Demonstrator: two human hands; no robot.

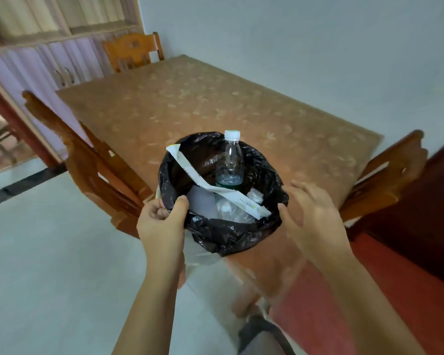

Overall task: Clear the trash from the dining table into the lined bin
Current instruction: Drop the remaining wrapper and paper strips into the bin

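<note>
At the centre of the frame a small bin lined with a crinkled black plastic bag (215, 234) sits at the near edge of the worktop covered in a brown patterned cloth (190, 103). Inside it stand a clear plastic bottle with a white cap (229, 165), a long white paper strip (215, 187) lying slantwise across the opening, and crumpled clear plastic wrapping (228, 210) at the bottom. The left hand (162, 221) pinches the liner's left rim — fingers clamped on it. The right hand (310, 213), blurred, is just beside the right rim, fingers spread apart and holding nothing. Wooden chairs (98, 162) flank the bin left and right; pale floor (49, 252) lies open at lower left.
</note>
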